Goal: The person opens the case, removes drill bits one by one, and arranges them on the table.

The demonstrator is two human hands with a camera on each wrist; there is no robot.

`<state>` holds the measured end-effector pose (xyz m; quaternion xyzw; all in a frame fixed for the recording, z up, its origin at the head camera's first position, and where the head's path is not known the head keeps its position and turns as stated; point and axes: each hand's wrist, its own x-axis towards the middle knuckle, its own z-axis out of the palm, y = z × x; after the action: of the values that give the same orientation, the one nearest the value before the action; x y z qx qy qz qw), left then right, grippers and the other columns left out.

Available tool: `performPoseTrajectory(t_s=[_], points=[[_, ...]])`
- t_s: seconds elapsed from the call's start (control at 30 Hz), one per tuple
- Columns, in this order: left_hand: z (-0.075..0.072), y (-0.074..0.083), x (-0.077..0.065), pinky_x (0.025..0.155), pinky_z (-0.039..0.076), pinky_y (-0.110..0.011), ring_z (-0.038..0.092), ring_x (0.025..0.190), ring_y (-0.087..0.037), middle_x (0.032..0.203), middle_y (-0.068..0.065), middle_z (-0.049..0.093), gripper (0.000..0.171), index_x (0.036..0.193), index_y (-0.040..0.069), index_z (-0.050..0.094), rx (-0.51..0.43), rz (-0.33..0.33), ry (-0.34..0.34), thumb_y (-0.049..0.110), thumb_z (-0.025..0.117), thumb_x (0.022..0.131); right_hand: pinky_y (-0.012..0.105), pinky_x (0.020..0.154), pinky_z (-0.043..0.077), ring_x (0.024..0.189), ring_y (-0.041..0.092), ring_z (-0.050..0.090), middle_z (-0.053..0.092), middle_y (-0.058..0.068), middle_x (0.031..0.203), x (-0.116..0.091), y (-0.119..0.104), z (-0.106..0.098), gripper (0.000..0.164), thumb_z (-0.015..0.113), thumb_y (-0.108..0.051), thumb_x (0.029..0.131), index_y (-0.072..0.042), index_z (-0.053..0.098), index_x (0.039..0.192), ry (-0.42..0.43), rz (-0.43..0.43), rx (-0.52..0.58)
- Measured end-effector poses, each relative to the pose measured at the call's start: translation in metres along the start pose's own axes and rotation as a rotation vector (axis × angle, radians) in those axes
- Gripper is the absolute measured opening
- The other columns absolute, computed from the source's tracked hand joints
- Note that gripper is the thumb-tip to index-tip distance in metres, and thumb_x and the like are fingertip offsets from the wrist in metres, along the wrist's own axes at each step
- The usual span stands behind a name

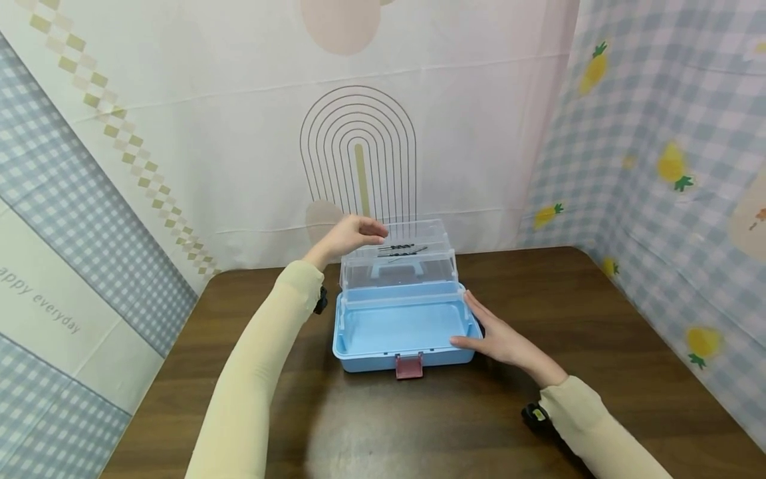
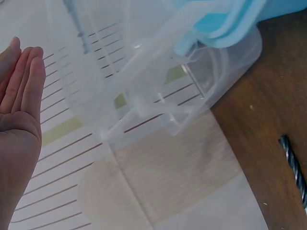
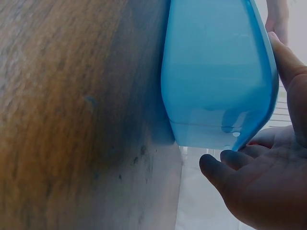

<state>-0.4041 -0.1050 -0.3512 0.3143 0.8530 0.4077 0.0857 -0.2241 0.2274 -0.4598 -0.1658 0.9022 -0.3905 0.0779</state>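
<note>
A light blue toolbox (image 1: 407, 326) stands unfolded on the table, its clear trays (image 1: 401, 269) raised at the back. Several dark twist drill bits (image 1: 399, 250) lie in the upper clear tray. My left hand (image 1: 357, 233) is held over that tray's left end; in the left wrist view its fingers (image 2: 31, 81) are extended with nothing in them. At the toolbox's right end, my right hand (image 1: 493, 336) holds the side, thumb over the rim and fingers toward the rear corner. The toolbox's pink latch (image 1: 409, 366) hangs down in front.
Another twist drill bit (image 2: 293, 167) lies on the wooden table (image 1: 383, 426) in the left wrist view; the left arm covers that side in the head view. A patterned cloth (image 1: 251, 166) hangs close behind the toolbox, and a checked cloth (image 1: 640, 219) lines the right.
</note>
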Motion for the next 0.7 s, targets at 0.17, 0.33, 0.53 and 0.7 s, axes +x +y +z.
performPoseTrajectory(t_s=[0.17,0.33,0.53,0.7], points=[[0.007,-0.002,0.001,0.098,0.052,-0.039,0.066,0.112,-0.024,0.126,-0.018,0.067,0.028,0.125,0.001,0.068,0.002,-0.026,-0.029,0.011,0.067,0.099,0.068,0.114,0.02,0.151,0.044,0.01,-0.001,0.014,0.168,-0.001,0.0,0.001,0.108,0.072,-0.053,0.09,-0.014,0.004,0.163,-0.001,0.012,0.014],[0.007,-0.002,0.003,0.095,0.053,-0.037,0.066,0.109,-0.021,0.121,-0.01,0.07,0.025,0.122,0.005,0.07,0.055,-0.017,-0.046,0.013,0.068,0.098,0.068,0.114,0.02,0.151,0.044,0.01,-0.001,0.015,0.168,0.0,0.0,-0.001,0.108,0.072,-0.052,0.09,-0.012,0.004,0.163,0.005,0.0,0.012],[0.006,-0.006,0.005,0.095,0.053,-0.039,0.067,0.108,-0.022,0.119,-0.01,0.071,0.029,0.124,0.002,0.069,0.092,-0.007,-0.078,0.012,0.069,0.097,0.068,0.114,0.02,0.151,0.044,0.011,-0.001,0.014,0.168,0.001,0.0,-0.003,0.108,0.072,-0.052,0.09,-0.013,0.004,0.163,0.006,-0.004,0.011],[0.007,-0.015,0.002,0.097,0.052,-0.038,0.066,0.111,-0.021,0.123,-0.01,0.069,0.033,0.128,0.001,0.067,0.061,-0.038,-0.095,0.014,0.069,0.098,0.069,0.113,0.02,0.15,0.045,0.01,-0.002,0.014,0.168,0.0,-0.001,-0.001,0.107,0.072,-0.052,0.09,-0.013,0.003,0.163,-0.006,-0.003,0.019]])
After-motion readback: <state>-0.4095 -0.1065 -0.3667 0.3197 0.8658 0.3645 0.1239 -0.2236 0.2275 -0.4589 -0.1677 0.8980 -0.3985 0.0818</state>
